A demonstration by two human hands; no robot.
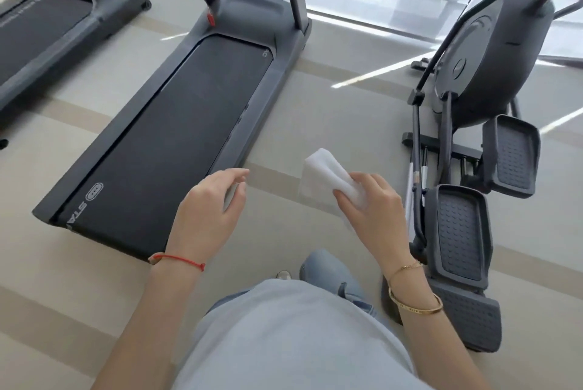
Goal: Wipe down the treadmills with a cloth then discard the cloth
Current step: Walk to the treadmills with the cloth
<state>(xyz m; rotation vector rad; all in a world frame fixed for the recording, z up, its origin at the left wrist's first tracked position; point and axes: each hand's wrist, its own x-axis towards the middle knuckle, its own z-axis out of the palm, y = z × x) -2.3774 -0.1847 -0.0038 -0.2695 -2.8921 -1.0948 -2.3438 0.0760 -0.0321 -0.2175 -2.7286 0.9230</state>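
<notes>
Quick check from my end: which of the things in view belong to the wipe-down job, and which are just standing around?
Part of the job:
white cloth, gripped by the right hand
near treadmill
second treadmill, far left
left hand, holding nothing

Just standing around:
elliptical trainer, to the right
its foot pedals

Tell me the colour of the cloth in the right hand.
White, seen in the head view: cloth, right hand.
</notes>
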